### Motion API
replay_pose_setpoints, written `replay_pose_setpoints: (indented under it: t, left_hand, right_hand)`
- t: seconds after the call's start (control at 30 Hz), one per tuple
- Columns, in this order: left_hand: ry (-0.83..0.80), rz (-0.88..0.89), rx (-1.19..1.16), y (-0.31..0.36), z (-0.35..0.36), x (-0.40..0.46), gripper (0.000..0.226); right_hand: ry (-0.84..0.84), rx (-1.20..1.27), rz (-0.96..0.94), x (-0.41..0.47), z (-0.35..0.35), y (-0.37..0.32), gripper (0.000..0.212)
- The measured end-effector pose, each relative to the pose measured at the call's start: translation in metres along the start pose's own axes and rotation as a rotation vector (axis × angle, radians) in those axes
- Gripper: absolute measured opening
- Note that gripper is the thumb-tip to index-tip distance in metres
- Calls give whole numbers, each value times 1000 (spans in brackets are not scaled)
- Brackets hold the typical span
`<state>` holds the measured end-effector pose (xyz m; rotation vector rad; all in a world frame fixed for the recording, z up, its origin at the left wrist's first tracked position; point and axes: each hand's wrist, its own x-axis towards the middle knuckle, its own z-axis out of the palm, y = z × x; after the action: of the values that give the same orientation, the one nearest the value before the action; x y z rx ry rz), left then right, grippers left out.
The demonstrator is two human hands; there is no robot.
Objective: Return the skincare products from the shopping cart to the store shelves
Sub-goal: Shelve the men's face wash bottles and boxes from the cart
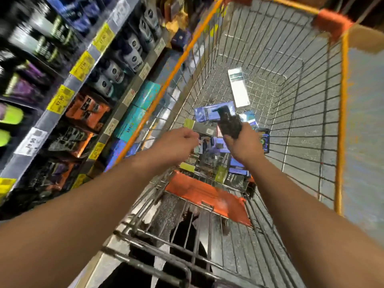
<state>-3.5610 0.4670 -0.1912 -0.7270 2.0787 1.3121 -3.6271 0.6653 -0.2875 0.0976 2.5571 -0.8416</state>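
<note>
While both bare forearms are stretched out over it, one wire shopping cart [311,84] with an orange rim is seen from above, and it is stood just beside one run of store shelves [83,65] on the left. Three shelf levels can be made out, though they are blurred; dark bottles, orange packs and teal boxes [143,100] are stocked on them, and at least six yellow price tags [60,98] are fixed along the shelf edges. One orange flap [207,196] is lowered at the near end of the cart. Inside the basket, a heap of skincare boxes is gathered at the near end; the exact number cannot be told, since several are overlapped and blurred. One white box [239,88] is laid apart from the heap, further along the cart floor, and one blue box [209,113] is rested on top of the heap. One dark product [229,125] is gripped upright by the right hand [241,146] above the heap. Nothing is held by the left hand [176,146], whose fingers are loosely curled above the cart's left side.
</note>
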Motion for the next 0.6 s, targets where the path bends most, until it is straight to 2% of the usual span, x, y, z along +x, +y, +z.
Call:
replay_pose_setpoints:
  t: [0.07,0.17,0.3,0.43,0.5,0.6]
  left_hand:
    - [14,29,-22,10,-4,-10,20]
    - [-29,14,-229,26,-19,-30,13]
    - [-94,29,-505,44,-56,-68,13]
    - [-132,151,-526,51,-107,-119,29]
    - [-134,225,-543,52,-133,-148,30]
    - [-106,336,-540,47,-170,-192,29]
  right_hand:
    - [61,138,-14,-21,-14,-26,38]
    - [111,312,-52,-60,-37,-71,25]
    - [152,461,-119,-108,-61,-132,20]
    - [171,580,-158,-146,-75,-190,18]
    - [141,666,-173,-165,-79,-221,20]
    - [104,756,-232,-193,-81,-269,36]
